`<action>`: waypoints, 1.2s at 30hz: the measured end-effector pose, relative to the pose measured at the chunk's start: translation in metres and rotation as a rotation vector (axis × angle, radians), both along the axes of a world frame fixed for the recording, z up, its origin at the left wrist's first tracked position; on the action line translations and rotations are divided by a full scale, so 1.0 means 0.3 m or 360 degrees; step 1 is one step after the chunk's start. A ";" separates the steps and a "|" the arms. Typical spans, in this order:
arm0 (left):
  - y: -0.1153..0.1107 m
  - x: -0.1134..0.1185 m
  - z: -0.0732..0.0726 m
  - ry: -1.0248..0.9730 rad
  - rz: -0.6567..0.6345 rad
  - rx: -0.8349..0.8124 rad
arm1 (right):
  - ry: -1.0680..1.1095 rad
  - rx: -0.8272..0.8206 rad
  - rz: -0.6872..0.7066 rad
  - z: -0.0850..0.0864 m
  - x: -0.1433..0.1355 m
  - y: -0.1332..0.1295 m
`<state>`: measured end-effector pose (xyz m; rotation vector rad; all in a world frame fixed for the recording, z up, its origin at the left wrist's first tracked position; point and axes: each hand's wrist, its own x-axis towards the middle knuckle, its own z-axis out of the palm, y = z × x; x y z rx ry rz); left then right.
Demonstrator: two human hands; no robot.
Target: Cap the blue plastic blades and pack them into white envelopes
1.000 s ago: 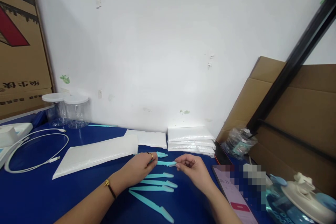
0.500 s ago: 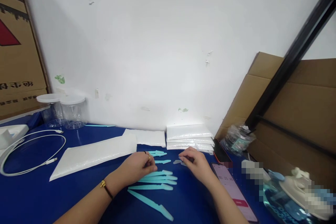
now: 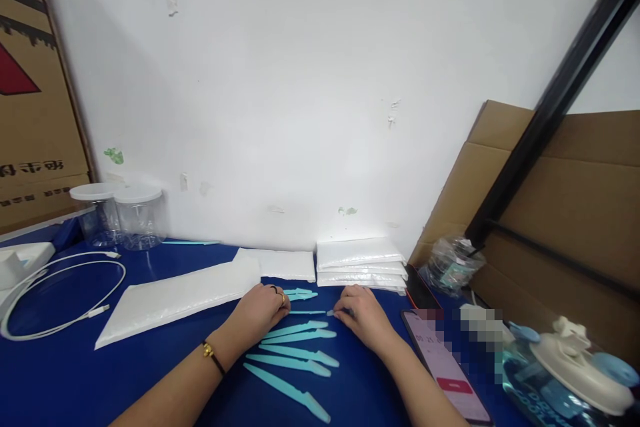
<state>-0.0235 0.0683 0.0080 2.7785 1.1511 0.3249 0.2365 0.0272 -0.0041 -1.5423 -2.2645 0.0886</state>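
My left hand (image 3: 263, 310) is closed on a turquoise eyebrow razor (image 3: 307, 312), its blade end pointing right and its thin edge turned up towards me. My right hand (image 3: 364, 315) pinches a small translucent blade cap (image 3: 331, 313) just off the razor's tip; whether the two touch, I cannot tell. Below the hands, several turquoise razors (image 3: 287, 389) lie fanned on the blue table (image 3: 185, 353), blade ends to the right. A few more razors (image 3: 300, 294) lie together just beyond my left hand. My right fingers partly hide the spot where loose caps lay.
White padded mailers are stacked (image 3: 363, 253) by the wall, with another long one (image 3: 180, 297) at left. A phone (image 3: 445, 367) lies right of my right forearm, near a drink bottle (image 3: 565, 373). Clear jars (image 3: 143, 220) and a white cable (image 3: 65, 257) are at left.
My left hand has drawn slightly left, and the razor in it has turned edge-on. My right hand has closed on a cap and moved slightly left and down. One more razor shows in the fan.
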 end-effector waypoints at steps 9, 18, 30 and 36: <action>-0.004 0.004 0.002 -0.0045 0.0024 -0.0130 | 0.0126 -0.0024 0.0043 -0.024 -0.039 0.007; 0.017 0.003 -0.040 -0.0236 0.0035 -0.0272 | 0.0379 -0.0078 0.0101 -0.035 -0.063 0.002; 0.050 -0.062 -0.017 -0.0156 0.0229 -0.0017 | 0.0389 -0.0066 -0.0217 0.047 0.140 -0.017; 0.048 -0.060 -0.008 -0.0024 0.0227 0.0043 | 0.0202 -0.0175 -0.0107 0.024 0.081 -0.028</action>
